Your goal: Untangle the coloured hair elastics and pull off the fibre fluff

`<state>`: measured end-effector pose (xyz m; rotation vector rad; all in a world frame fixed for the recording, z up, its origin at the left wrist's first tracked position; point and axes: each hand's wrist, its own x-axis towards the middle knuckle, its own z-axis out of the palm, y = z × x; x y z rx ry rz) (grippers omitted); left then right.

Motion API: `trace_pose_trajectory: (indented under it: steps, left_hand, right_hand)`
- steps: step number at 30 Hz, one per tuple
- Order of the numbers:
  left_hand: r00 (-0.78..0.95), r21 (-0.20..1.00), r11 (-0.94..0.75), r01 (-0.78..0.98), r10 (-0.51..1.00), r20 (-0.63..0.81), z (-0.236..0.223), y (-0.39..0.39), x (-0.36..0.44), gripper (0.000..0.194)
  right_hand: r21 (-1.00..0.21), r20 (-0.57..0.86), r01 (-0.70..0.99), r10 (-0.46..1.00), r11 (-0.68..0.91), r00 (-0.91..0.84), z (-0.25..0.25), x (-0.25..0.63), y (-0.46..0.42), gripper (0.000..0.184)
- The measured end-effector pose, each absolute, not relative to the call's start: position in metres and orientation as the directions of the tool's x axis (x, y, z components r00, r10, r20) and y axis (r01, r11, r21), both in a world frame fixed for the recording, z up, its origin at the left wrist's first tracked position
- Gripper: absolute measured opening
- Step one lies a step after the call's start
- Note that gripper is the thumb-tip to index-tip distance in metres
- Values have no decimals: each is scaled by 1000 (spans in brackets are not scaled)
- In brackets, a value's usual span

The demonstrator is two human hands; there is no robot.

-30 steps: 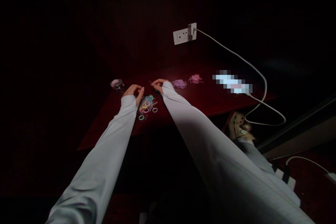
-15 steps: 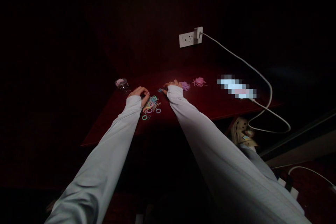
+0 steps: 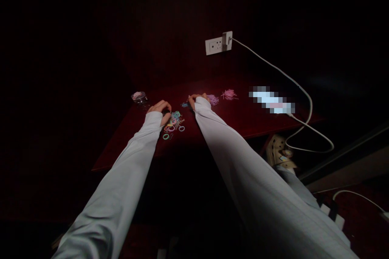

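Note:
My left hand [image 3: 160,110] rests at the left edge of a mixed pile of colourful hair ties and small bands [image 3: 174,120]. Its fingers are bent and stand apart from the thumb, with nothing visible between them. My right hand [image 3: 197,100] is farther right, between a small cluster of blue bands [image 3: 184,105] and a purple heap of thin bands [image 3: 213,100]. Its fingers are curled in towards the thumb; whatever they hold is too small or hidden. Beyond the purple heap lies a pink heap of similar bands [image 3: 229,94].
A clear container with pale pink contents [image 3: 139,97] stands left on the dark red table [image 3: 121,141]. To the right lies a blurred-out bright device [image 3: 272,100] on a white cable [image 3: 279,68] from a wall socket [image 3: 214,46]. A beige clog [image 3: 276,149] shows below the table edge.
The view has shifted slightly. My left thumb and fingers have parted a little at the mixed pile. My right hand has drawn slightly away from the blue cluster.

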<state>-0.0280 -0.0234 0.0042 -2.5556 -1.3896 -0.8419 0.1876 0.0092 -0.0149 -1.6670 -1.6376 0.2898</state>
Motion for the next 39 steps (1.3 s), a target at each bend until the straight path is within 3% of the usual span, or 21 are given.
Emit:
trace_pose_trajectory:
  steps: [8, 18, 31, 39]
  left_hand:
    - [374, 160, -527, 835, 756, 538, -1, -19, -27, 18]
    - [492, 103, -603, 791, 727, 479, -6, -17, -28, 25]
    - [402, 189, -585, 788, 723, 563, -5, -17, -27, 28]
    - [317, 238, -574, 784, 699, 640, 0, -19, -26, 27]
  right_hand:
    - [-646, 330, 758, 929, 91, 169, -21, 184, 20, 38]
    - [-627, 314, 773, 940, 100, 133, -19, 184, 14, 42]
    - [-690, 294, 718, 940, 86, 170, -19, 185, 11, 41]
    - [-744, 301, 558, 930, 368, -211, -6, 186, -7, 30]
